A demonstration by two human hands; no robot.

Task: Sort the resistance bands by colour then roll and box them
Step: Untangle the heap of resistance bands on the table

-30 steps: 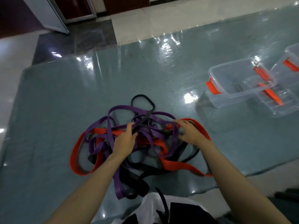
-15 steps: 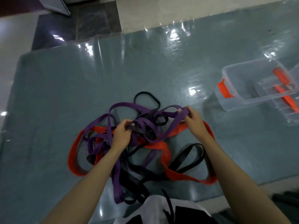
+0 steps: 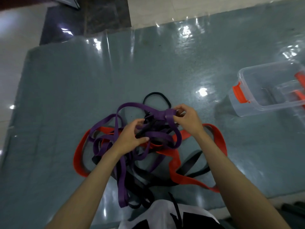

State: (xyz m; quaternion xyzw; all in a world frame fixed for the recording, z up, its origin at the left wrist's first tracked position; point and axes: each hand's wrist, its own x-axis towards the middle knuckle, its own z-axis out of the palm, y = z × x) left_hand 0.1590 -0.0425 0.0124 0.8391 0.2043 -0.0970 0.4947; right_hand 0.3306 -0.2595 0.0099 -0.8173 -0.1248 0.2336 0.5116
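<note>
1. Head view, the only 1 I have: I take the tangled heap of resistance bands (image 3: pixel 148 154) as my landmark. It lies on a glossy grey-green mat (image 3: pixel 82 96), close in front of the person's white and black clothing (image 3: pixel 165 215).
2. The heap mixes purple bands (image 3: pixel 105 138), black bands (image 3: pixel 193 164) and a wide orange band (image 3: pixel 219 139). None is sorted out or rolled.
3. The right hand (image 3: pixel 186 119) is above the far right part of the heap. Its thumb and fingers are curled and pinch a bunched fold of purple band (image 3: pixel 168 114), lifted clear of the heap.
4. The left hand (image 3: pixel 130 139) is over the middle of the heap, fingers curled. A thin black strap (image 3: pixel 145 129) runs between thumb and fingers, and I read that as a pinch on it.
5. 1 thin black loop (image 3: pixel 156 96) pokes out of the heap's far edge, lying flat on the mat.
6. Well to the right of the heap stands a clear plastic box (image 3: pixel 247 104) with orange latches (image 3: pixel 240 95). No bands are in the part I can see.
7. Beyond the mat's far edge from the heap, I see pale tiles (image 3: pixel 16 38) and a dark stone slab (image 3: pixel 85 19).
</note>
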